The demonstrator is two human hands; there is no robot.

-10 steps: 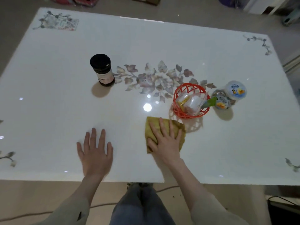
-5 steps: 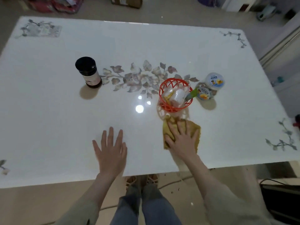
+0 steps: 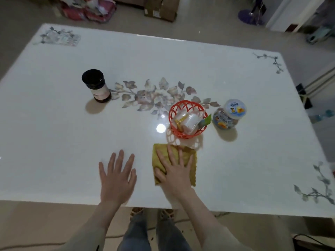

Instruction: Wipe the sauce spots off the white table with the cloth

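Note:
A yellow-green cloth lies flat on the white table near its front edge, just in front of the orange basket. My right hand presses down on the cloth with its fingers spread and straight. My left hand rests flat on the bare table to the left of the cloth, fingers spread, holding nothing. No sauce spots are plain to see; the cloth hides the surface beneath it.
An orange plastic basket with small packets stands right behind the cloth. A clear jar with a pale blue lid stands to its right. A dark jar with a black lid stands at the left. Boxes and bags lie on the floor beyond.
My right hand slid the cloth to the right and then back to the left in front of the basket. My left hand stayed flat on the table.

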